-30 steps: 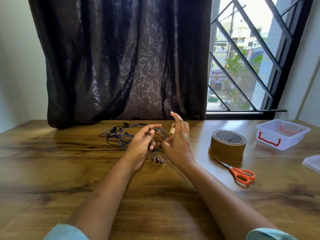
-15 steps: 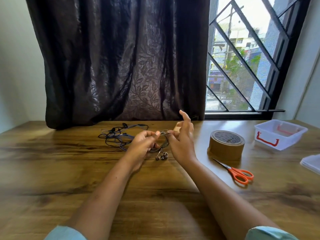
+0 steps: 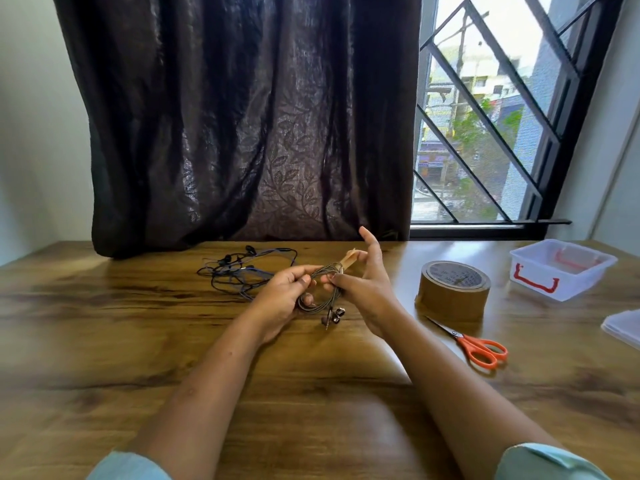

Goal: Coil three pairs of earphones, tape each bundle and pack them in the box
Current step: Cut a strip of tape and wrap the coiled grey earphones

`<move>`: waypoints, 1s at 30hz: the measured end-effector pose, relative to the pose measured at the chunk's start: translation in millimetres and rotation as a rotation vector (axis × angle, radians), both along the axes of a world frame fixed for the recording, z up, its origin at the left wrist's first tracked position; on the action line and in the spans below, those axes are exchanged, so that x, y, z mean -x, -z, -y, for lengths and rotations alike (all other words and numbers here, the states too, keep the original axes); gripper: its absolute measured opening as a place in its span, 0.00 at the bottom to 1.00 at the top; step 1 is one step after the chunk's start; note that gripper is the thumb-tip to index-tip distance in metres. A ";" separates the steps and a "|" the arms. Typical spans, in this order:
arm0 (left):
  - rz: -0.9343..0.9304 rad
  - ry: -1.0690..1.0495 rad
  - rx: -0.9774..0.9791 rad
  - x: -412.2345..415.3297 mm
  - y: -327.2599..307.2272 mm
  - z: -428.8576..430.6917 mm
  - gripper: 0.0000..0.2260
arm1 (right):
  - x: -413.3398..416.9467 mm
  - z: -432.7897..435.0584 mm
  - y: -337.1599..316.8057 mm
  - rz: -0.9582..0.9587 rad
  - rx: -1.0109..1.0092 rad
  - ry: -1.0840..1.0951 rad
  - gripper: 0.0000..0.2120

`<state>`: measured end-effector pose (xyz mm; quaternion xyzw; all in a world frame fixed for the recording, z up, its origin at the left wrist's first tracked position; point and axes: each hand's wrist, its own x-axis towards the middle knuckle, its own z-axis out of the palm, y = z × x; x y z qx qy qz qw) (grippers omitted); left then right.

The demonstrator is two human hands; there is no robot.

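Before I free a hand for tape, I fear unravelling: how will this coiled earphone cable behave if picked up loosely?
Probably floppy: the cable sags in loose loops between the left hand and right hand. Likely light: a pinch alone holds it. The dangling earbuds may tug loops free.

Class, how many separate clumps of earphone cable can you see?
2: a grey coil held by the left hand and right hand; a dark tangle on the table behind, possibly several pairs.
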<state>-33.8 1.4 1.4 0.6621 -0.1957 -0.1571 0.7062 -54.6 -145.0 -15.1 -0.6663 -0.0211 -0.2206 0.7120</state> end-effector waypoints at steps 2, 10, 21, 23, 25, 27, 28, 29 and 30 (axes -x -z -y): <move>0.016 0.017 -0.044 -1.6 0.0 0.4 0.12 | 1.5 -0.4 -1.0 0.011 0.060 0.028 0.45; 0.162 0.055 -0.234 -3.8 1.4 -2.4 0.14 | 9.8 -4.9 -7.2 0.072 0.195 -0.002 0.43; -0.165 0.043 0.341 0.6 -9.6 3.1 0.12 | 7.0 -4.9 -9.7 0.102 0.099 0.033 0.36; -0.169 0.101 0.409 1.8 -10.7 2.4 0.13 | 3.1 -4.6 -7.6 0.106 0.050 0.041 0.35; -0.157 0.161 0.430 4.2 -11.5 1.3 0.11 | 0.6 -4.9 -6.1 0.085 0.024 0.082 0.33; -0.147 0.217 0.418 8.3 -12.3 0.1 0.10 | 0.3 -5.3 -5.0 0.061 0.000 0.091 0.32; -0.143 0.240 0.406 9.5 -12.4 -0.2 0.11 | 0.3 -4.8 -4.1 0.055 -0.022 0.082 0.32; -0.139 0.254 0.393 10.1 -12.4 -0.8 0.12 | 0.3 -4.2 -3.3 0.052 -0.038 0.073 0.32; -0.133 0.261 0.382 10.7 -13.0 -1.3 0.14 | -1.1 -3.0 -1.6 0.050 -0.050 0.070 0.32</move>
